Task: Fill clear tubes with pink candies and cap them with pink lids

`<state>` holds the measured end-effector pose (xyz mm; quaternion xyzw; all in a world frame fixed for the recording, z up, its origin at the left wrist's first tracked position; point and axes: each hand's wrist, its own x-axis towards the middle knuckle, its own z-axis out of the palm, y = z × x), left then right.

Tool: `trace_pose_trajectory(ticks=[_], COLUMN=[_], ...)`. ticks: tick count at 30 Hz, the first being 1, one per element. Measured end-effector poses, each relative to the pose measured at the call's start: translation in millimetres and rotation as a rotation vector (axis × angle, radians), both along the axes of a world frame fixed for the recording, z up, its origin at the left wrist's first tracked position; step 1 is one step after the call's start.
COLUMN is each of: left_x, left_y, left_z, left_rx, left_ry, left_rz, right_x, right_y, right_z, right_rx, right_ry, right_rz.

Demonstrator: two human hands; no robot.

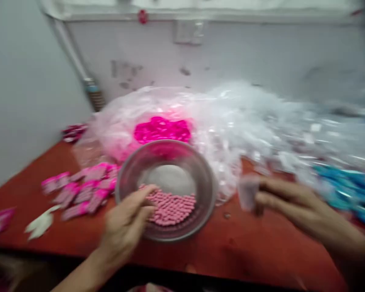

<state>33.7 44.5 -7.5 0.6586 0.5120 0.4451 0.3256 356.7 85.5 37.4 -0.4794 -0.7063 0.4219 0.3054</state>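
Note:
A round metal bowl (211, 194) stands on the red tabletop, with small pink beads (173, 209) pooled in its near half. My left hand (126, 223) reaches over the bowl's left rim, its fingertips at the beads. Its fingers look a little apart, and I see nothing held between them. To the right of the bowl, my right hand (287, 200) pinches a small, whitish see-through plastic piece (247, 192) between thumb and fingers. Motion blur hides its exact kind.
Pink packets (91, 188) lie left of the bowl, near a pale limp piece (41, 223). Bright pink pieces (162, 129) lie in clear plastic (118, 109) behind it. More clear plastic bags (255, 113) spread along the wall. Blue packets (346, 190) are at right.

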Motion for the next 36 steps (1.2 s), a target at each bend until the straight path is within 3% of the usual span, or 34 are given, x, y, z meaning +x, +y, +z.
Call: trace_pose_trajectory(ticks=[3, 5, 7, 9, 13, 16, 19, 21, 23, 26, 29, 36], left_x=[0.1, 4.4, 3.8, -2.2, -18.4, -29.5, -45.8, -59.7, -72.7, -84.5, -87.1, -84.7], left_y=[-21.2, -24.3, -25.9, -27.8, -27.6, -24.8, -20.7, -16.6, -12.2, -7.5, -6.6, -7.2], left_z=[3.3, 1.9, -1.3, -5.4, -11.0, -12.9, -18.5, -26.1, -35.9, -51.3, -62.9, -67.8], left_rx=[-0.237, -0.344, -0.391, -0.402, -0.412, -0.357, -0.052, 0.237, 0.419, 0.440, 0.401, 0.374], left_ry=[-0.212, -0.369, -0.457, -0.518, -0.576, -0.432, -0.130, 0.051, 0.163, 0.220, 0.204, 0.152], left_rz=[-0.218, -0.283, -0.231, -0.141, -0.068, -0.073, 0.030, 0.163, 0.256, 0.298, 0.289, 0.291], right_x=[-71.1, -108.0, -132.5, -146.9, -168.4, -184.5, -190.2, -187.8, -184.4, -184.6, -192.1, -226.0], right_y=[-17.2, -23.1, -25.9, -28.9, -38.4, -33.4, -6.4, 19.8, 45.1, 70.2, 78.2, 74.1], right_z=[-12.5, -22.4, -31.3, -36.5, -33.4, -27.6, -29.8, -37.8, -49.6, -68.5, -81.9, -93.0], right_rx=[-0.122, -0.153, -0.079, 0.138, 0.737, 0.950, 0.845, 0.719, 0.627, 0.586, 0.622, 0.645], right_ry=[0.005, 0.033, 0.019, -0.082, -0.412, -0.613, -0.825, -0.968, -1.087, -1.212, -1.233, -1.078], right_rz=[0.401, 0.490, 0.456, 0.382, 0.332, 0.379, 0.453, 0.472, 0.495, 0.564, 0.620, 0.748])
